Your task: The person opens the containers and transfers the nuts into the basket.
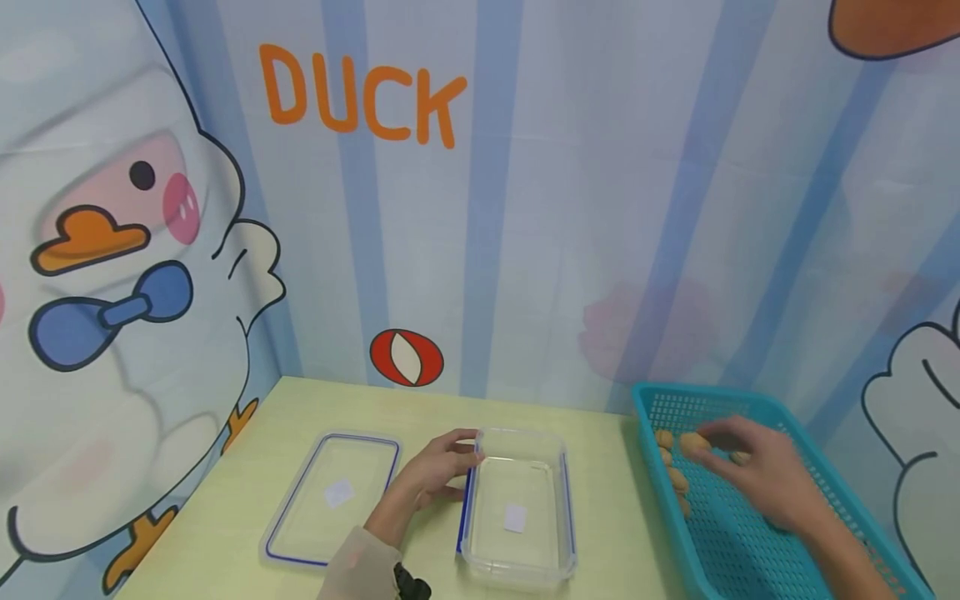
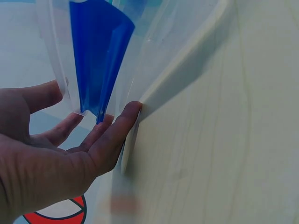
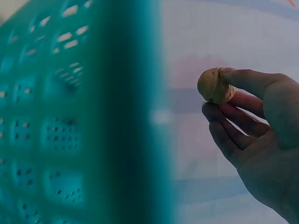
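Note:
A clear plastic box (image 1: 517, 558) with blue clasps sits on the pale green table (image 1: 607, 500). My left hand (image 1: 438, 471) rests against the box's left wall (image 2: 154, 56), fingers (image 2: 117, 135) straight beside the blue clasp (image 2: 96, 60). My right hand (image 1: 757, 475) is over the teal basket (image 1: 750, 558) and pinches a walnut (image 1: 693, 443), tan and round (image 3: 214, 86), between thumb and fingers. Several more walnuts (image 1: 675, 479) lie in the basket's left side.
The box's clear lid (image 1: 330, 496) with a blue seal lies flat to the left. A duck-printed curtain (image 1: 525, 208) closes off the back and sides. The basket wall (image 3: 70, 116) fills the left of the right wrist view.

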Demonstrator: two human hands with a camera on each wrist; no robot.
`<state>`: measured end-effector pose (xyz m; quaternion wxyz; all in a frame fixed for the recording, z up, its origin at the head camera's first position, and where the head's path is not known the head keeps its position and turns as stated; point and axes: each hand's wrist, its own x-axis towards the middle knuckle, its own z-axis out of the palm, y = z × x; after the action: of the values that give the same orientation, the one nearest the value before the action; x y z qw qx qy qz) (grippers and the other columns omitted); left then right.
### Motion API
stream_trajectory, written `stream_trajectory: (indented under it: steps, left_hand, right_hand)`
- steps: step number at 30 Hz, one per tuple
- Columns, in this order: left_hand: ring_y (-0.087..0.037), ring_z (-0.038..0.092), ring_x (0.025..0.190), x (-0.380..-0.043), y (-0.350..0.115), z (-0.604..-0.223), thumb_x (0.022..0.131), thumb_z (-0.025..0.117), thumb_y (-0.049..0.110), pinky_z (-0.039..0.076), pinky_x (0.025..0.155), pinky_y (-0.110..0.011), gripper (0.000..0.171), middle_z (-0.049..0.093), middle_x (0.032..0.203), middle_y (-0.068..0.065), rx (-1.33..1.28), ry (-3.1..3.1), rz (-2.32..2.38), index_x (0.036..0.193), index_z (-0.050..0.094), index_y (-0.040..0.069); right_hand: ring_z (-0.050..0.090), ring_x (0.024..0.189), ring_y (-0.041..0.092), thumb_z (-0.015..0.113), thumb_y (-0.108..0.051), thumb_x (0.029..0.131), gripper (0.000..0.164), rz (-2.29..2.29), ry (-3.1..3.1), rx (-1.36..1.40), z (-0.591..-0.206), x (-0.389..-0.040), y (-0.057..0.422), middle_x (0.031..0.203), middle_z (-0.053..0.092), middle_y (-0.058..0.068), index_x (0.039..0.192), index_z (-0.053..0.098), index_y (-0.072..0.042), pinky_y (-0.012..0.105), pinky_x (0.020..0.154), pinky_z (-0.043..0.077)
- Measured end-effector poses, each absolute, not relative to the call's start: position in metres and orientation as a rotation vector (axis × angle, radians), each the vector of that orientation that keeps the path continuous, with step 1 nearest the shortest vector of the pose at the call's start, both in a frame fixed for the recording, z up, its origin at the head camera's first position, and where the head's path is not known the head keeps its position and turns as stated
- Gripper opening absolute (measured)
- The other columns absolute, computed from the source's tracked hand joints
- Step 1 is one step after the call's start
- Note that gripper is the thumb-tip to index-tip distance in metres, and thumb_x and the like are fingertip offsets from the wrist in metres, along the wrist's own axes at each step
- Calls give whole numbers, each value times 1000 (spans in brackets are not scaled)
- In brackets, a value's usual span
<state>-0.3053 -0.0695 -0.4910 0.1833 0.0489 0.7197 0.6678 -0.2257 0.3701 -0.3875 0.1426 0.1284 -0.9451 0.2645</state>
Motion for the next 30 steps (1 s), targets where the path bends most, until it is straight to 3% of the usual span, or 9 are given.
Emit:
stream_trajectory:
  steps: [7, 14, 22, 30]
  left_hand:
    - [-43, 57, 133, -306, -70, -493, 105, 68, 19, 59, 93, -55, 57, 52, 151, -21, 147, 2015, 1893, 157, 48, 7]
    - [-42, 58, 133, -307, -69, -493, 105, 68, 19, 59, 93, -55, 58, 54, 150, -19, 145, 2011, 1893, 157, 47, 7]
    - [-44, 56, 135, -307, -69, -492, 105, 67, 18, 58, 95, -57, 57, 52, 151, -20, 150, 2007, 1897, 157, 47, 7]
    - [-43, 56, 134, -307, -70, -492, 105, 67, 19, 58, 95, -57, 57, 53, 150, -19, 150, 2017, 1890, 157, 47, 7]
  right_hand:
    - [71, 105, 38, 71, -40, 103, 46, 797, -2852, 307, -405, -237, 398, 119, 73, 16, 129, 69, -3, 55, 81, 59]
    - [71, 97, 29, 75, -37, 100, 37, 766, -2951, 283, -428, -248, 412, 108, 75, 9, 115, 74, -3, 50, 79, 60]
    - [69, 93, 24, 74, -37, 101, 42, 747, -2982, 292, -438, -252, 415, 106, 74, 8, 117, 72, 2, 45, 77, 59]
    - [69, 90, 24, 77, -30, 99, 37, 710, -2964, 356, -444, -252, 418, 104, 73, 7, 115, 72, 2, 42, 75, 58]
